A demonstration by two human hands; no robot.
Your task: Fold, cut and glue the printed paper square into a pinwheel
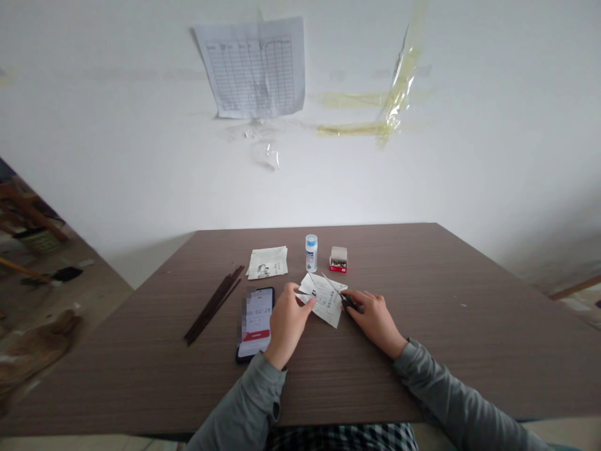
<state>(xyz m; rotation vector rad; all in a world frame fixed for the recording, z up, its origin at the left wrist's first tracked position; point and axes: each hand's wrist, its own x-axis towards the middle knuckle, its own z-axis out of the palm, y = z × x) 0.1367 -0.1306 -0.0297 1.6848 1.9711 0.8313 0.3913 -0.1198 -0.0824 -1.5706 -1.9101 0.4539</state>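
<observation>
My left hand (290, 318) pinches the left side of a printed paper sheet (330, 309) between thumb and fingers. The sheet bears small dark print and is tilted above the table. In my right hand (374, 317) are scissors (348, 303) with dark handles. One thin blade shows over the sheet's upper part; the rest of the blades is hard to make out. Just beyond the sheet stands a small white bottle (311, 255) with a blue cap. Beside it is a small red open box (339, 260) holding small items I cannot identify.
A phone (256, 324) showing a timer lies left of my left hand. Farther left are several thin dark brown sticks (213, 307). Behind the phone rests a small stack of printed papers (267, 262). The brown table (441, 313) meets a white wall.
</observation>
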